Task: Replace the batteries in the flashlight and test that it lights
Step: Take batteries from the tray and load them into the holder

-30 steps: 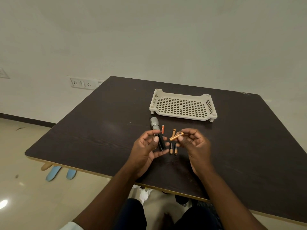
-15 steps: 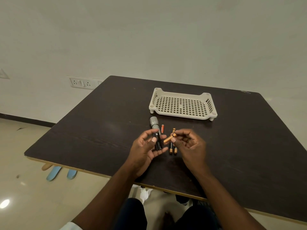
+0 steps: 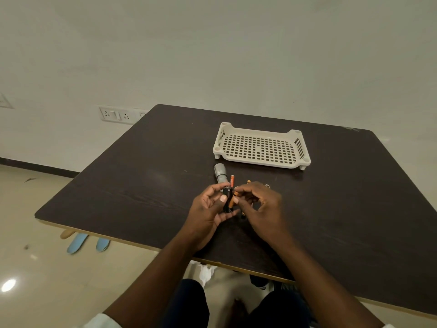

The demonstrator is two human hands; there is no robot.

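Note:
My left hand grips a short black cylinder, apparently the battery holder, above the near middle of the table. My right hand pinches an orange battery and holds it against the holder's side. The grey flashlight head lies on the table just beyond my left fingers. My hand hides the flashlight's body. A loose orange battery lies beside the head. The tip of another battery shows past my right knuckles. More batteries under my right hand are mostly hidden.
A cream perforated plastic tray stands farther back on the dark wooden table. A small metal ring-like piece lies by my right hand. The table's near edge runs across my forearms. Wall sockets are at the left.
My right hand carried the orange battery leftwards from beside the loose batteries until it met the black holder. My left hand turned the holder a little more upright.

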